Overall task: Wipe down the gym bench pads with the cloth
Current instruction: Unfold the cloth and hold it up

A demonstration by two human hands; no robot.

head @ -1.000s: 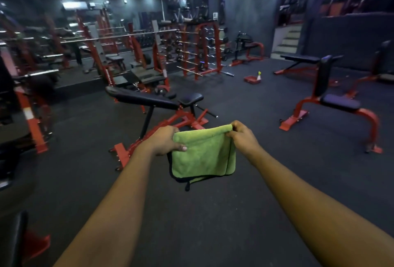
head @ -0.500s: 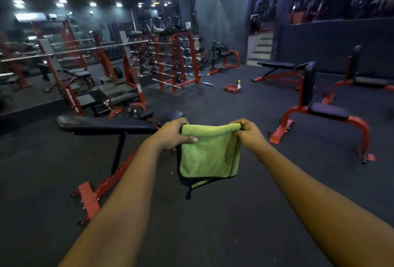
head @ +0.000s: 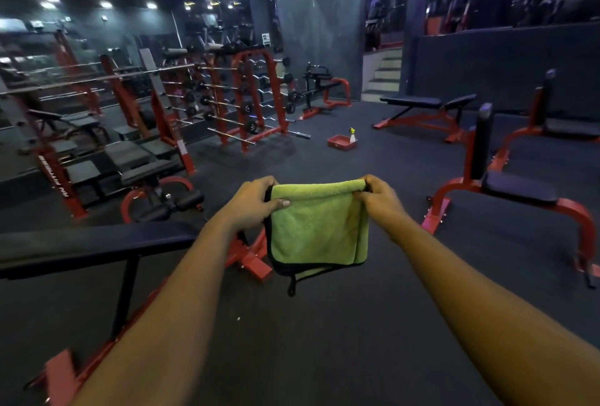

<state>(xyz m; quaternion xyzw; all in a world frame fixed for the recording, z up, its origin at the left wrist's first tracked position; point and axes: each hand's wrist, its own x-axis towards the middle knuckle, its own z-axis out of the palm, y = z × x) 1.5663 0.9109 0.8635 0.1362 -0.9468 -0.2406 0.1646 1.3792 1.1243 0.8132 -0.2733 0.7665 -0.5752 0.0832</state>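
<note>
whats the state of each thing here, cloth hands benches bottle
cloth: folded, hanging in the air, not on any pad
left hand: grips the cloth's top corner
right hand: pinches the other top corner
near bench pad: flat, untouched
spray bottle: upright at the red tray's edge

The left hand (head: 250, 207) and right hand (head: 378, 201) hold the cloth (head: 318, 230) over open dark floor (head: 324, 340), with free room ahead as far as the red tray (head: 339, 142). The near bench pad (head: 91, 243) blocks the left side, just beside the left forearm; its red frame (head: 250, 259) runs underneath. A red seat bench (head: 516, 193) stands well apart on the right
</note>
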